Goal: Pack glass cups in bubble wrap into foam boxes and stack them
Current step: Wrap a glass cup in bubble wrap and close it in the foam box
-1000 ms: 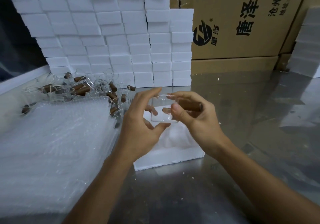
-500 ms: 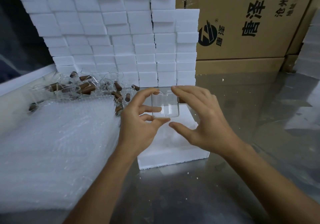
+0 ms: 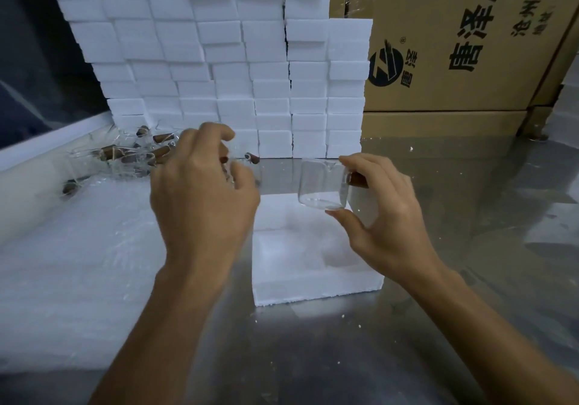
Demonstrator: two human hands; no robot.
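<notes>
A clear glass cup [image 3: 321,185] with a brown wooden handle is pinched in my right hand [image 3: 387,219], held upright just above the far right corner of an open white foam box [image 3: 316,284]. My left hand [image 3: 200,194] hangs with bent fingers over the near end of a pile of glass cups [image 3: 125,158] with brown handles. Faint glass shows beside its thumb, but I cannot tell whether it grips a cup. A thick stack of bubble wrap sheets [image 3: 78,263] lies left of the foam box.
A wall of stacked white foam boxes [image 3: 219,60] stands behind the pile. Printed cardboard cartons [image 3: 454,44] stand at the back right. The shiny metal table [image 3: 470,248] carries small foam crumbs. A white ledge [image 3: 47,141] runs along the far left.
The cup passed from my left hand to my right, which now holds it further right. My left hand swung left toward the pile of cups.
</notes>
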